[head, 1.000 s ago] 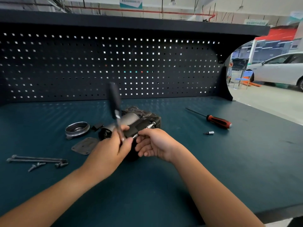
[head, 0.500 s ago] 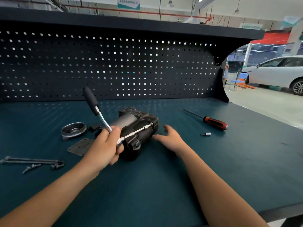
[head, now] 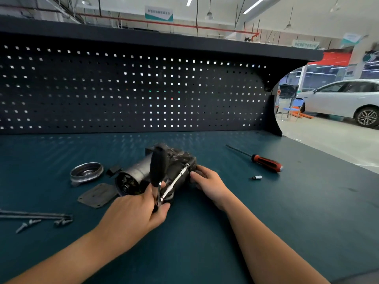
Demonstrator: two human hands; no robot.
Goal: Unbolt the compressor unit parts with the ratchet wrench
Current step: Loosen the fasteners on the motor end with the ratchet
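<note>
Since the earlier frame, the right hand (head: 209,183) has moved off the bench surface to the right end of the dark grey metal compressor unit (head: 178,158). The chrome ratchet wrench with the black handle (head: 157,168) has swung from a lean toward the upper left to a near-upright stance.

The compressor unit lies on its side at the centre of the frame, on the teal workbench (head: 266,222). The left hand (head: 133,218) is clamped round the head of the ratchet wrench. The chrome extension bar (head: 176,180) runs from the head up and to the right, and its tip meets the compressor housing. The right hand's fingers are curled against that same end of the housing, just beside the tip.

The open end of the compressor's silver cylinder (head: 127,182) faces the lower left. Dark internal parts show inside it, but their detail cannot be made out.

A shallow round metal cup (head: 87,173) stands at centre left, mouth upward; only its ribbed floor is visible inside. A flat dark plate with corner holes (head: 98,194) lies just below it. Long grey bolts (head: 34,215) and short screws (head: 26,225) lie at the lower left.

At the right lie a screwdriver with a red and black handle (head: 266,161) and a small silver bit (head: 255,177), apart from each other.
</note>
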